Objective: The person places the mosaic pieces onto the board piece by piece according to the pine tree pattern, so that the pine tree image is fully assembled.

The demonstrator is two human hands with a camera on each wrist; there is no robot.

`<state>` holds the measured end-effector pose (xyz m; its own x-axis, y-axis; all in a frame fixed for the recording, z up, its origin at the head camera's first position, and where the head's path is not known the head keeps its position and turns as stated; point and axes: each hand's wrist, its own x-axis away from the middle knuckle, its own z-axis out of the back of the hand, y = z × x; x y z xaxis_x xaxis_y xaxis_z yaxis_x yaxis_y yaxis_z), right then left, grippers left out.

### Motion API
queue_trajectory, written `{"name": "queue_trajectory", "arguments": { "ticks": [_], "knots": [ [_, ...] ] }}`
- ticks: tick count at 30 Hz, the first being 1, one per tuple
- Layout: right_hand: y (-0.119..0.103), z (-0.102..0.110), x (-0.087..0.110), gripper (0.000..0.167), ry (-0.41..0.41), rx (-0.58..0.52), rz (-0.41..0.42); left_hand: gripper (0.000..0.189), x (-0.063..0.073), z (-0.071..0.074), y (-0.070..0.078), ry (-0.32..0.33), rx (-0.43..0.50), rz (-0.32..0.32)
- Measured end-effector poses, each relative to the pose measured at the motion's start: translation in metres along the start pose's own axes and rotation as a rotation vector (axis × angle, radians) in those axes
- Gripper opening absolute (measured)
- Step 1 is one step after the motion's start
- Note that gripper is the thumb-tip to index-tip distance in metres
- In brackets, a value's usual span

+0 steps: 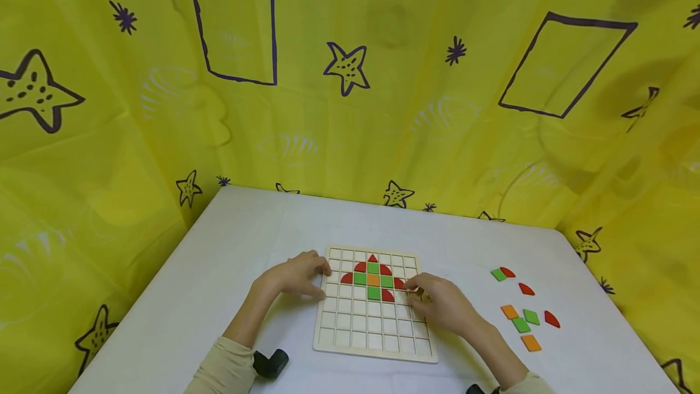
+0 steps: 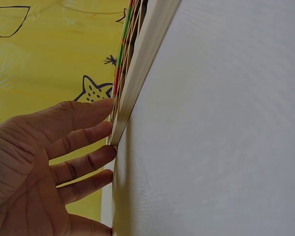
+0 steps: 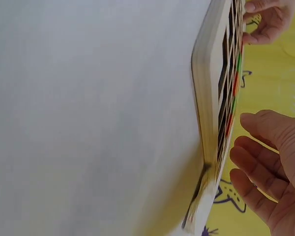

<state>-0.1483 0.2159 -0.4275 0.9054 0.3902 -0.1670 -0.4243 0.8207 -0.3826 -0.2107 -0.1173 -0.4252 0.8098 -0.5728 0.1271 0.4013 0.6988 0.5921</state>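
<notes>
A light wooden grid board [image 1: 350, 339] lies on the table, with red, green and orange tiles set in its upper middle. An orange square tile [image 1: 373, 280] sits among green squares, with a red triangle [image 1: 373, 258] at the top and several red quarter-round tiles around. My left hand [image 1: 299, 273] spreads at the board's left edge, its fingertips touching or close to that edge. My right hand [image 1: 442, 304] is over the board's right side, fingertips by a red quarter-round tile [image 1: 400, 283]. In the right wrist view nothing shows between the loosely bent right fingers [image 3: 258, 189].
Loose tiles lie on the table to the right: a red quarter-round [image 1: 552, 319], a green square [image 1: 531, 317], an orange square [image 1: 530, 343] and several others. A yellow patterned curtain [image 1: 350, 114] surrounds the white table [image 1: 273, 224] at the back and sides.
</notes>
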Motion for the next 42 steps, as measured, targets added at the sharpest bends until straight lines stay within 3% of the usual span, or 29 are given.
{"name": "queue_trajectory", "arguments": {
  "ticks": [7, 17, 33, 42],
  "knots": [
    [0.017, 0.014, 0.012, 0.019, 0.04, -0.024, -0.079, 0.033, 0.001, 0.0, 0.0, 0.005, 0.003, 0.027],
    [0.044, 0.027, 0.034, 0.022, 0.163, 0.021, -0.041, 0.033, 0.001, -0.002, 0.0, 0.002, 0.012, 0.026],
    [0.085, 0.054, 0.062, 0.02, 0.194, 0.035, -0.11, 0.033, 0.001, 0.001, 0.001, -0.003, 0.016, 0.021],
    [0.113, 0.068, 0.075, 0.022, 0.164, 0.063, -0.222, 0.033, 0.001, 0.001, 0.003, -0.005, 0.003, 0.029]
  ]
}}
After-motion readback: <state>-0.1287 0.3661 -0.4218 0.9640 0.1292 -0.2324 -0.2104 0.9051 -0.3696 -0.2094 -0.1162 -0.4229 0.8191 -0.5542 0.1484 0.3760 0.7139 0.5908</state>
